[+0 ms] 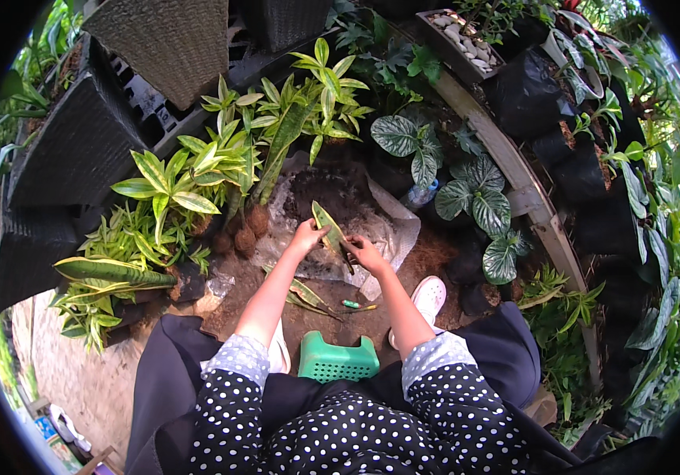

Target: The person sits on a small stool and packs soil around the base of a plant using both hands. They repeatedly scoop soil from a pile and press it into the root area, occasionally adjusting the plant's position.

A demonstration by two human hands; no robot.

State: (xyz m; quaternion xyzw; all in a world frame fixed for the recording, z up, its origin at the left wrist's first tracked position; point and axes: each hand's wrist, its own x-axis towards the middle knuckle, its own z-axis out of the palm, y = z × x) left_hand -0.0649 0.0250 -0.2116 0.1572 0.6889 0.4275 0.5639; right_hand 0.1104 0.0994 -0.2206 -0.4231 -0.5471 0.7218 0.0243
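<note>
Variegated leaf (323, 219): at the centre of the dial, held up in both hands, tip toward 11 o'clock, lower end toward 5.
Left hand (306, 235): at 9 o'clock of the leaf, fingers narrowed on its edge, back of the hand up.
Left forearm (270, 297): reaches in from 7 o'clock, bare below a rolled, dotted sleeve (237, 356).
Right hand (365, 253): at 4 o'clock of the leaf, lower than the left, fingers closed around its lower part; the exact thumb placement is too small to tell.
Right forearm (407, 309): comes up from 5 o'clock, so the two arms slant inward and the hands nearly meet.
Plastic sheet (399, 218): beyond the hands, with dark soil (324, 194) on it at 12 o'clock.
Ground: loose leaves (306, 295) at 7 o'clock, a small green object (350, 304) between 5 and 6.
Green stool (338, 356): at 6 o'clock, between the white shoes (428, 298).
Potted plants: yellow-edged foliage (167, 186) between 9 and 10 o'clock, silver-veined leaves (490, 210) between 2 and 3.
</note>
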